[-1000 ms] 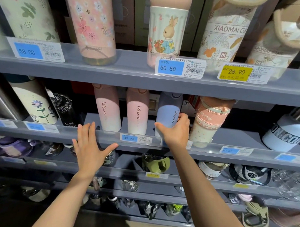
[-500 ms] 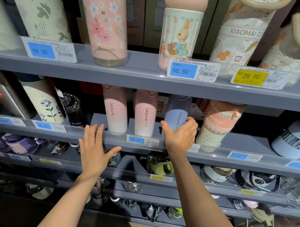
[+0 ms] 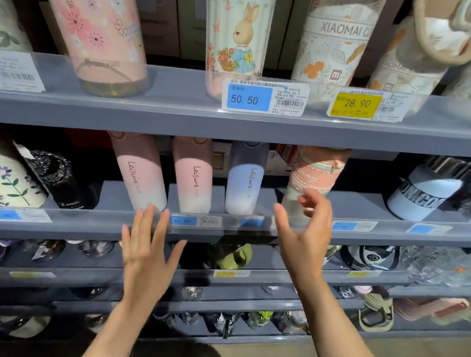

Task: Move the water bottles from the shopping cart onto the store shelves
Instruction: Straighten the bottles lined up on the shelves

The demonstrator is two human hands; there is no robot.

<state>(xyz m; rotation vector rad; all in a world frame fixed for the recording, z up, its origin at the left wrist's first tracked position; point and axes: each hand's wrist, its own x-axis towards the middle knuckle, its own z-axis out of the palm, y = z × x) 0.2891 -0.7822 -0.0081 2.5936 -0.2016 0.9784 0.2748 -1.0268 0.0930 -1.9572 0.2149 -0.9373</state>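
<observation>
A blue-and-white Leisure bottle (image 3: 244,188) stands on the second grey shelf (image 3: 360,236), to the right of two pink Leisure bottles (image 3: 141,175) (image 3: 193,182). My right hand (image 3: 303,234) hovers just in front of the shelf rail, to the right of the blue bottle, fingers loosely spread and holding nothing. My left hand (image 3: 147,250) is held flat with spread fingers in front of the rail, below the left pink bottle. The shopping cart is out of view.
A pink banded bottle (image 3: 313,181) stands just behind my right hand. A rabbit-print bottle (image 3: 237,42) and a floral pink bottle (image 3: 100,37) stand on the shelf above (image 3: 178,115). Lower shelves hold several cups and lids. Price tags line the rails.
My right hand has let go of the blue Leisure bottle and drawn back to the right and down. The bottle stays standing on the shelf. My left hand has barely moved.
</observation>
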